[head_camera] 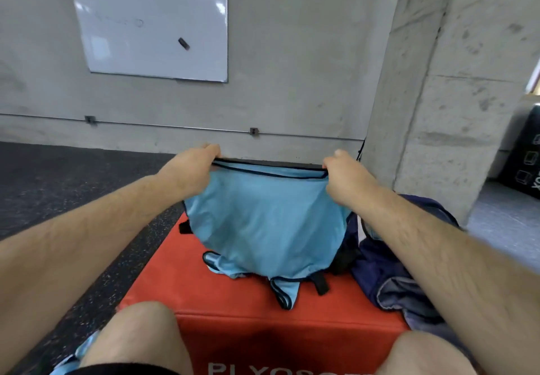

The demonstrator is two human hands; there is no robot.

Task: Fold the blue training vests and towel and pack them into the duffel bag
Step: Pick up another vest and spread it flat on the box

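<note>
A light blue training vest (263,222) with dark trim hangs stretched between my hands above the red plyo box (163,281). My left hand (193,170) grips its top edge at the left corner, and my right hand (342,176) grips the right corner. The vest's lower straps drape onto the box top. A navy duffel bag (388,269) lies on the box's right side under my right forearm, partly hidden by it. More light blue fabric (79,357) shows by my left knee at the bottom left.
The red box stands on dark speckled rubber flooring (58,187). A concrete wall with a whiteboard (152,21) is straight ahead, a concrete pillar (455,82) at the right. A black box (526,155) sits beyond the pillar. My bare knees frame the box's near edge.
</note>
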